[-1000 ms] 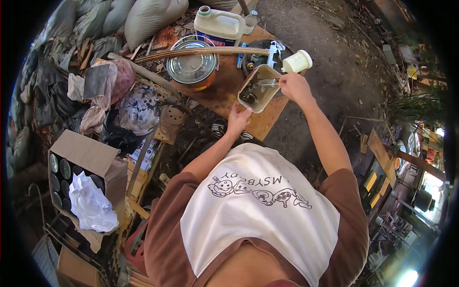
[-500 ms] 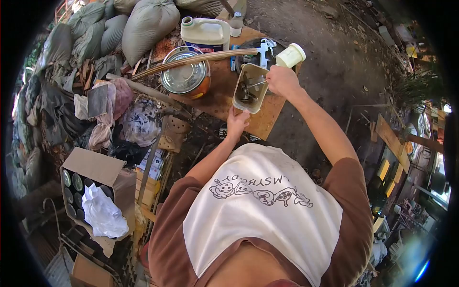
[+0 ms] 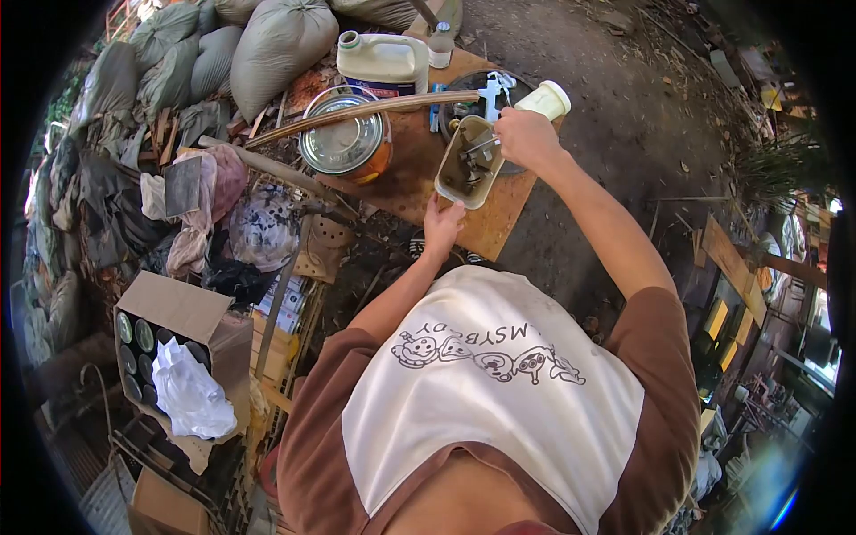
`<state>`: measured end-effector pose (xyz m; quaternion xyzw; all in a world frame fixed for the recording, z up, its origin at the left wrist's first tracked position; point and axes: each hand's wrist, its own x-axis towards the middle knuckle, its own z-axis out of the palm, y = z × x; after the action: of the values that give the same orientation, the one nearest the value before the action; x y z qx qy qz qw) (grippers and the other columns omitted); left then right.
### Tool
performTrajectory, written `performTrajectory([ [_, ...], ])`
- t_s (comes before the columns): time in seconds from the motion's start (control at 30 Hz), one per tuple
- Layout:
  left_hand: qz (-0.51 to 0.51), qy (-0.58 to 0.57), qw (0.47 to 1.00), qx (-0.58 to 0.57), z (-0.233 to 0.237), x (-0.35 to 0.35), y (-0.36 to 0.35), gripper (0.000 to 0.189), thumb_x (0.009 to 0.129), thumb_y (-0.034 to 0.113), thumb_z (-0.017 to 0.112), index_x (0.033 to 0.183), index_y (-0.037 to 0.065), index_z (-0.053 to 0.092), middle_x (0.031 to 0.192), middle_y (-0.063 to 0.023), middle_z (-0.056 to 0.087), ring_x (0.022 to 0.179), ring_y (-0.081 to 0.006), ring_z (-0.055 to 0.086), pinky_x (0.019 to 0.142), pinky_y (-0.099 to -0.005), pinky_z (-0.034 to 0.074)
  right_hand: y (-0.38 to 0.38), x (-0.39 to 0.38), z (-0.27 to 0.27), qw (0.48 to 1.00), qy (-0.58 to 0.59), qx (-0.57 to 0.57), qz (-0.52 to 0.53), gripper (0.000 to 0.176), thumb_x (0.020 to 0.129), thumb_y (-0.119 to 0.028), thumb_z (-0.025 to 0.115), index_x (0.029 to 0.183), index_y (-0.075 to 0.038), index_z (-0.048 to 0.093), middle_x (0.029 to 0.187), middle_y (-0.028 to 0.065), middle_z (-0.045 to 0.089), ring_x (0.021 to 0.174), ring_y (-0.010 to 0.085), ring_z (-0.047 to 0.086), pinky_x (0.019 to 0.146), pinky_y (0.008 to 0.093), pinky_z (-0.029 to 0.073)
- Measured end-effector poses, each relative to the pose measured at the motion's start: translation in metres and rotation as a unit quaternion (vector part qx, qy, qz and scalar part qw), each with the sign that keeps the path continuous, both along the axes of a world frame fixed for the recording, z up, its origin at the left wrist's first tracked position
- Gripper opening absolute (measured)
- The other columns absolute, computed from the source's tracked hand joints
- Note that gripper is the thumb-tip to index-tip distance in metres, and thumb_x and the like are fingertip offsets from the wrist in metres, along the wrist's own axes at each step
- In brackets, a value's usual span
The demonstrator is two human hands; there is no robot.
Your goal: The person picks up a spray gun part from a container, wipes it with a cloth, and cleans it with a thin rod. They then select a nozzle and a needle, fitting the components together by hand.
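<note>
Dial: centred on the tub, with twelve at the top of the view.
Tub [image 3: 479, 189]: sat open-mouthed over the plywood board [image 3: 504, 218], dark matter inside; turned slightly clockwise since half a second earlier. Could not tell whether resting on the board or raised.
Left hand [image 3: 440, 229]: grasped the tub's near end from seven o'clock, fingers at the rim; kept the same hold as in both earlier views.
Right hand [image 3: 526, 140]: pinched the thin metal rod [image 3: 484, 144] from two o'clock; rose a little since half a second earlier, now covering part of the white cup's lower edge.
Rod: slanted from the fingers down into the tub, lower end among the dark contents; shifted slightly toward twelve with the hand.
White cup [image 3: 547, 100]: lay tipped between one and two, just beyond the knuckles.
Spray gun [image 3: 491, 94]: stood pale blue near half past twelve, close to the cup.
Lidded paint can [image 3: 341, 147]: stood between nine and ten, under a wooden strip [image 3: 383, 106]; unmoved.
Plastic jug [image 3: 383, 61]: stood near eleven, beyond the can; unmoved.
Small bottle [image 3: 440, 46]: stood just before twelve, beside the jug.
Cardboard carton [image 3: 175, 303]: gaped at eight, well apart, holding cans and a crumpled white sheet [image 3: 192, 392].
</note>
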<state>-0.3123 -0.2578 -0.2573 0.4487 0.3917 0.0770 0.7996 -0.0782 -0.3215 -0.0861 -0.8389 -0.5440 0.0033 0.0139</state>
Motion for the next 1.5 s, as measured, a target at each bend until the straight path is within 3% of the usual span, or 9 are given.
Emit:
performTrajectory([
  [0.5, -0.005, -0.009, 1.0, 0.013, 0.006, 0.0, 0.0, 0.092, 0.097, 0.03, 0.075, 0.161, -0.002, 0.017, 0.118, -0.0119, 0.07, 0.104, -0.0183, 0.065, 0.08, -0.0343, 0.053, 0.005, -0.001, -0.004, 1.0, 0.022, -0.011, -0.009, 0.012, 0.075, -0.012, 0.075, 0.082, -0.002, 0.075, 0.096, 0.0131, 0.07, 0.09, 0.0322, 0.071, 0.08, 0.0442, 0.06],
  [0.57, -0.002, -0.007, 1.0, 0.014, 0.006, 0.0, 0.0, 0.092, 0.097, 0.03, 0.075, 0.161, -0.002, 0.017, 0.118, -0.0118, 0.07, 0.104, -0.0183, 0.065, 0.08, -0.0343, 0.053, 0.003, -0.003, -0.008, 0.998, -0.057, 0.022, 0.019, 0.008, 0.078, -0.017, 0.072, 0.079, -0.009, 0.075, 0.088, 0.0031, 0.065, 0.092, 0.0235, 0.066, 0.073, 0.0403, 0.057],
  [0.7, -0.003, -0.01, 1.0, 0.018, 0.002, -0.001, 0.0, 0.094, 0.096, 0.032, 0.076, 0.162, -0.002, 0.018, 0.117, -0.0124, 0.071, 0.104, -0.0179, 0.067, 0.081, -0.0331, 0.054, 0.008, -0.026, 0.012, 0.978, -0.144, 0.132, 0.076, 0.009, 0.074, -0.016, 0.073, 0.076, -0.008, 0.075, 0.084, 0.0054, 0.065, 0.088, 0.027, 0.067, 0.075, 0.041, 0.056],
  [0.77, -0.006, -0.012, 1.0, 0.02, 0.0, -0.001, 0.0, 0.097, 0.095, 0.034, 0.078, 0.162, -0.002, 0.018, 0.117, -0.0132, 0.071, 0.104, -0.0181, 0.069, 0.082, -0.0323, 0.054, 0.015, -0.042, 0.005, 0.997, -0.048, -0.05, 0.036, 0.011, 0.068, -0.016, 0.078, 0.077, -0.009, 0.076, 0.085, 0.0097, 0.072, 0.087, 0.0263, 0.07, 0.073, 0.0397, 0.055],
  [0.97, -0.007, -0.033, 0.999, 0.012, -0.005, -0.002, 0.003, 0.096, 0.095, 0.031, 0.077, 0.162, -0.002, 0.017, 0.115, -0.0117, 0.072, 0.104, -0.0173, 0.068, 0.081, -0.0309, 0.053, 0.017, -0.076, -0.062, 0.995, 0.034, -0.093, 0.021, 0.016, 0.064, -0.018, 0.083, 0.074, -0.008, 0.077, 0.08, 0.0144, 0.076, 0.08, 0.0313, 0.076, 0.073, 0.0422, 0.058],
  [1.17, -0.014, -0.031, 0.999, 0.009, -0.015, -0.001, 0.004, 0.094, 0.094, 0.025, 0.077, 0.161, -0.002, 0.018, 0.113, -0.0105, 0.072, 0.1, -0.0146, 0.066, 0.075, -0.0287, 0.052, 0.031, -0.086, -0.074, 0.989, 0.08, -0.121, -0.027, 0.024, 0.062, -0.022, 0.087, 0.076, -0.005, 0.078, 0.08, 0.0182, 0.076, 0.078, 0.0347, 0.077, 0.068, 0.0436, 0.062],
  [1.33, 0.01, -0.065, 0.998, -0.002, -0.025, 0.0, 0.003, 0.091, 0.093, 0.016, 0.076, 0.16, -0.003, 0.019, 0.104, -0.0081, 0.071, 0.08, -0.0092, 0.061, 0.067, -0.0239, 0.049, 0.042, -0.088, -0.087, 0.984, 0.073, -0.156, -0.05, 0.028, 0.062, -0.024, 0.089, 0.08, -0.006, 0.079, 0.083, 0.018, 0.077, 0.082, 0.0348, 0.077, 0.072, 0.0437, 0.062],
  [1.43, 0.035, -0.074, 0.996, 0.036, -0.027, 0.001, -0.001, 0.08, 0.095, 0.017, 0.075, 0.154, -0.01, 0.028, 0.09, -0.0055, 0.073, 0.079, -0.0087, 0.062, 0.07, -0.0241, 0.05, 0.046, -0.089, -0.082, 0.977, 0.08, -0.187, -0.062, 0.03, 0.063, -0.025, 0.09, 0.082, -0.005, 0.08, 0.087, 0.018, 0.077, 0.085, 0.0347, 0.077, 0.074, 0.0437, 0.062],
  [1.5, 0.034, -0.072, 0.996, 0.036, -0.028, 0.001, 0.0, 0.08, 0.095, 0.017, 0.075, 0.154, -0.01, 0.029, 0.091, -0.0063, 0.074, 0.081, -0.0093, 0.063, 0.073, -0.024, 0.05, 0.048, -0.09, -0.079, 0.973, 0.085, -0.204, -0.067, 0.031, 0.063, -0.026, 0.09, 0.083, -0.005, 0.08, 0.088, 0.0181, 0.077, 0.086, 0.0347, 0.077, 0.075, 0.0437, 0.062],
])
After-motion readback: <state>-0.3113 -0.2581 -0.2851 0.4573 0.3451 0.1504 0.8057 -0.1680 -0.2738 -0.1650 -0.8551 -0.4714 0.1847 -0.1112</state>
